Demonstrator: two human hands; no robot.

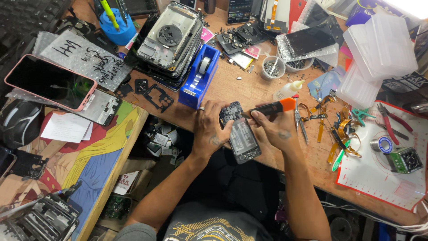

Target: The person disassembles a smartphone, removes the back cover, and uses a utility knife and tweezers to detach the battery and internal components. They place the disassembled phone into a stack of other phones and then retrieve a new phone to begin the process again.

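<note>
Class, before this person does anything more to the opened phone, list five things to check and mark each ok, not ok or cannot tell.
1. Left hand steadies the opened phone: ok.
2. Right hand grips the orange screwdriver: ok.
3. Screwdriver tip seated on a screw: cannot tell, too small.
4. Phone fully supported: not ok, it overhangs the edge of the bench.
5. Tweezers within reach beside the right hand: ok.
</note>
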